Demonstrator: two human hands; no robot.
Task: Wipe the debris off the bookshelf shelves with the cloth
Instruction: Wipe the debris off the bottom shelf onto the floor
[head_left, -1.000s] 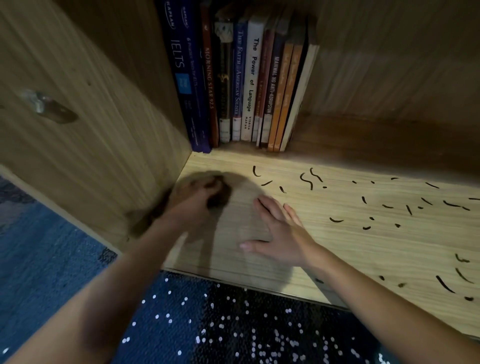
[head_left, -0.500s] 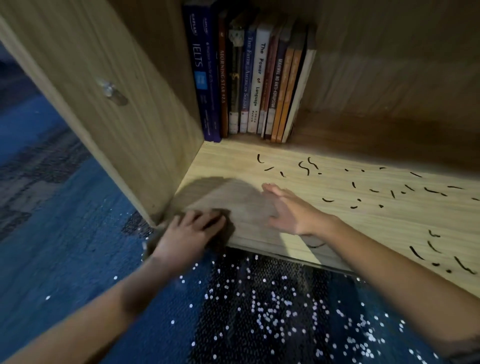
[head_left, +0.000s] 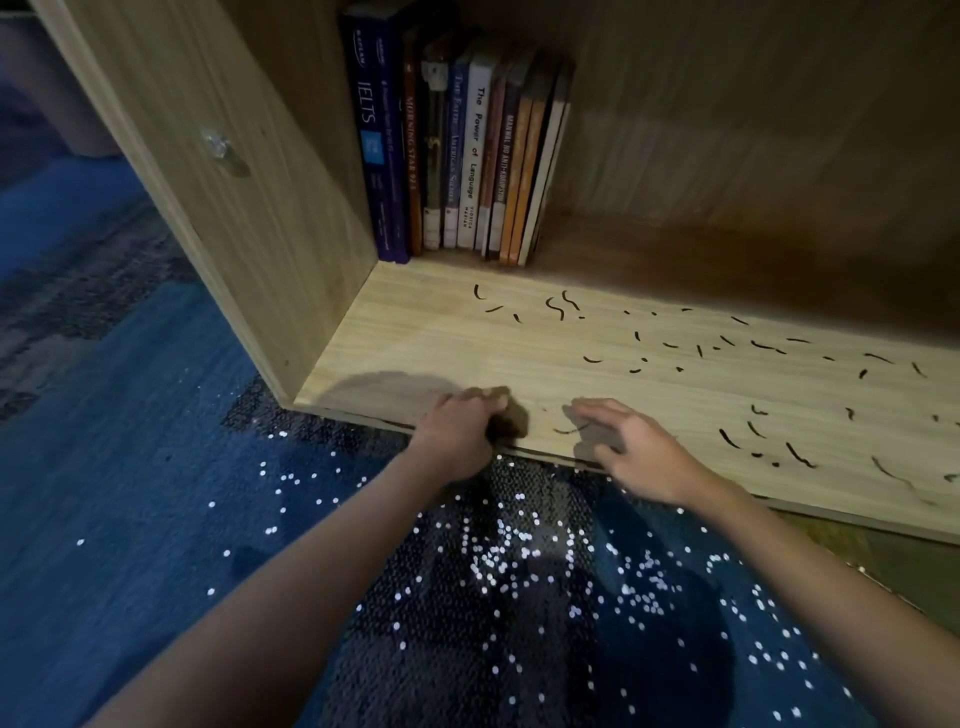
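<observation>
Pale wood shelf (head_left: 415, 332) over blue carpet (head_left: 130, 467): within a second the left hand (head_left: 460, 431) has dragged the cloth (head_left: 508, 425) from the back corner to the front lip. That left stretch is now bare, so one pass looks done. Its fingers (head_left: 483, 399) curl over the dark, bunched cloth. Right hand (head_left: 631, 447) rests flat, loosely spread, at three o'clock of it. Dark debris (head_left: 758, 345) remains toward two o'clock.

Matt wood-grain shelf (head_left: 467, 338) (speckled carpet (head_left: 130, 493))
</observation>
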